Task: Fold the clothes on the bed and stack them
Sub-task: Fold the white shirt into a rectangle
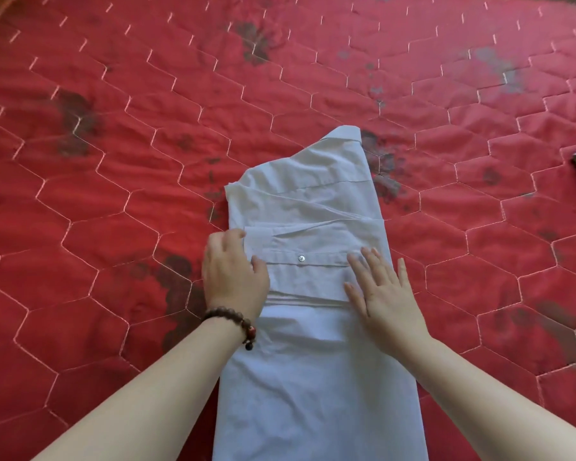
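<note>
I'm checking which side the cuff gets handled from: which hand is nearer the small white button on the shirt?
Left, narrowly. The left hand grips the sleeve edge just left of the button; the right hand lies flat on the shirt, right of it.

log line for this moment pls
stage: mid-fold | white shirt narrowed lengthwise on red quilt | left hand holds cuff edge | right hand flat on shirt | stack: none visible

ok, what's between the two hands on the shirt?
Head view: the folded sleeve cuff with its white button, lying across the shirt between left hand and right hand.
</note>
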Demonstrator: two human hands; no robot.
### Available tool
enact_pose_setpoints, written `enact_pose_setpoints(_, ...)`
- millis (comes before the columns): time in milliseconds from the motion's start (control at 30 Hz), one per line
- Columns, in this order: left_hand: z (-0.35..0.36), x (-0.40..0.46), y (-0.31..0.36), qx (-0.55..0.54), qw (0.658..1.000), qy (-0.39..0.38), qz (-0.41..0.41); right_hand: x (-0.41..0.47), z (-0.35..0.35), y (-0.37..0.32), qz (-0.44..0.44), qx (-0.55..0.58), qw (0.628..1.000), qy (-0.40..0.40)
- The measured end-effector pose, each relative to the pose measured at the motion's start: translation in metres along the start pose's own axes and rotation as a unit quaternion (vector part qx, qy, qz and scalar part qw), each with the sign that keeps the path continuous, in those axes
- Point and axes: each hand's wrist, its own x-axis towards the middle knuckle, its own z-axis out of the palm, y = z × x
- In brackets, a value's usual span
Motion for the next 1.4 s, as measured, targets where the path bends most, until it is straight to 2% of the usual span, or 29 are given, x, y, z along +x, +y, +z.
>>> enact_pose_setpoints(33,0.003,0.001,0.002,0.031,0.995,0.014,0.089,0.004,-0.003,-0.008,-0.011,0.019,0.999,0.034)
enact_pose_setpoints(100,0.014,0.005,0.005,0.086,0.974,-0.039,0.207,0.019,-0.003,-0.025,-0.046,0.048,0.995,0.076)
enact_pose_setpoints(200,0.04,0.009,0.0,0.241,0.923,-0.17,0.247,0.05,0.007,-0.053,-0.069,0.048,0.995,0.047)
enact_pose_setpoints(267,0.056,0.008,-0.014,0.304,0.9,-0.185,0.254,0.062,0.021,-0.065,-0.071,0.03,0.997,0.031)
enact_pose_setpoints(467,0.061,0.006,-0.025,0.265,0.928,-0.125,0.23,0.068,0.033,-0.044,-0.085,0.002,0.995,0.047)
enact_pose_setpoints(633,0.059,0.005,-0.023,0.29,0.928,-0.134,0.192,0.056,0.016,0.04,0.075,-0.051,0.996,0.024)
enact_pose_setpoints(733,0.059,0.006,-0.024,0.29,0.927,-0.138,0.192,0.051,0.0,0.061,0.114,-0.087,0.989,0.02)
enact_pose_setpoints(800,0.059,0.006,-0.023,0.277,0.931,-0.134,0.196,0.058,-0.007,0.039,0.057,-0.051,0.994,0.082)
enact_pose_setpoints(867,0.059,0.006,-0.024,0.259,0.935,-0.122,0.207,0.075,-0.006,-0.002,-0.065,-0.009,0.992,0.105)
enact_pose_setpoints(967,0.06,0.006,-0.025,0.239,0.94,-0.106,0.217,0.111,0.003,-0.039,-0.19,-0.047,0.98,0.027)
enact_pose_setpoints(1033,0.063,0.008,-0.027,0.24,0.94,-0.105,0.22,0.135,0.002,-0.022,-0.181,-0.084,0.98,0.0)
enact_pose_setpoints(1133,0.066,0.008,-0.031,0.232,0.941,-0.093,0.229,0.155,-0.007,0.018,-0.092,-0.097,0.991,0.021)
enact_pose_setpoints(1233,0.064,0.008,-0.031,0.216,0.945,-0.083,0.233,0.156,-0.017,0.021,-0.04,-0.09,0.994,0.053)
enact_pose_setpoints(1333,0.064,0.009,-0.031,0.216,0.945,-0.09,0.229,0.165,-0.023,-0.024,-0.096,-0.053,0.989,0.102)
enact_pose_setpoints(1400,0.064,0.008,-0.031,0.21,0.946,-0.096,0.229,0.175,-0.018,-0.063,-0.17,-0.047,0.981,0.083)
